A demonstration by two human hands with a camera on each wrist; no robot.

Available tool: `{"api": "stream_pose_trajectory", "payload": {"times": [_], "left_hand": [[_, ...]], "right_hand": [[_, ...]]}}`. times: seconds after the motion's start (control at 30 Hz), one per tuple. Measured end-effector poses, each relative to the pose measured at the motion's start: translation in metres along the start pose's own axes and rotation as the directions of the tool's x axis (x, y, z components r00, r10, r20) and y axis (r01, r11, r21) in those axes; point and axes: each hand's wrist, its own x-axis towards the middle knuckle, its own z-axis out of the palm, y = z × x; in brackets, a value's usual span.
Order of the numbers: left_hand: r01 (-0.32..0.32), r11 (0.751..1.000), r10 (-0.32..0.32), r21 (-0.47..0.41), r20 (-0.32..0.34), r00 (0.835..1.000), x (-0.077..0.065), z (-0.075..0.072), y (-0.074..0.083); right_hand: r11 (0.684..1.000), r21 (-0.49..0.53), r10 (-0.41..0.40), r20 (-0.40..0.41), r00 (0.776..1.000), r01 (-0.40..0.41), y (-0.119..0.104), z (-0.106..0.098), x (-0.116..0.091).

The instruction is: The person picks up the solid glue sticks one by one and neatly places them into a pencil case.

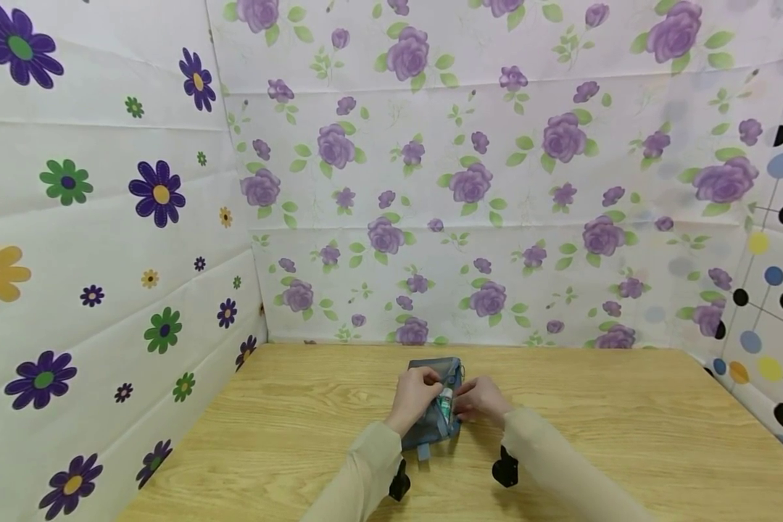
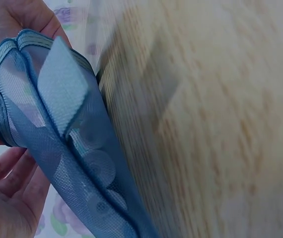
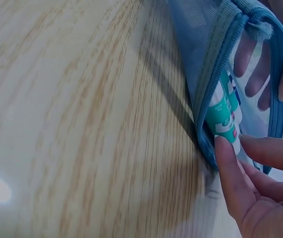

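A blue mesh zip pouch (image 1: 424, 433) lies on the table with its zipper side open. My left hand (image 1: 414, 395) grips the pouch's edge, its fingers (image 3: 253, 74) showing through the mesh and the thumb over the zipper rim. From the right, my right hand (image 1: 484, 399) reaches into the opening and pinches the end of a green-and-white glue stick (image 3: 221, 116) between thumb and finger. More tubes lie beside it inside. In the left wrist view, round ends (image 2: 100, 167) show through the mesh, and a fabric tab (image 2: 62, 84) sticks out at the pouch's end.
The pouch stands on a wood-grain table (image 1: 287, 420). Flower-print sheets (image 1: 470, 181) hang behind and on the left, a dotted one (image 1: 766, 290) on the right. Black wrist mounts (image 1: 505, 467) hang beneath both sleeves.
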Motion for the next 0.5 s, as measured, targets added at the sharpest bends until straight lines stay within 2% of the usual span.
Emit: {"api": "stream_pose_trajectory", "payload": {"times": [0.3, 0.5], "left_hand": [[-0.005, 1.0, 0.005, 0.027, -0.002, 1.0, 0.0, 0.003, 0.002], [0.006, 1.0, -0.007, 0.005, 0.008, 1.0, 0.0, 0.002, 0.004]], "right_hand": [[1.0, -0.004, -0.008, -0.018, 1.0, 0.008, 0.003, -0.012, 0.0], [1.0, -0.004, 0.017, -0.025, 1.0, -0.017, -0.001, -0.021, -0.004]]}}
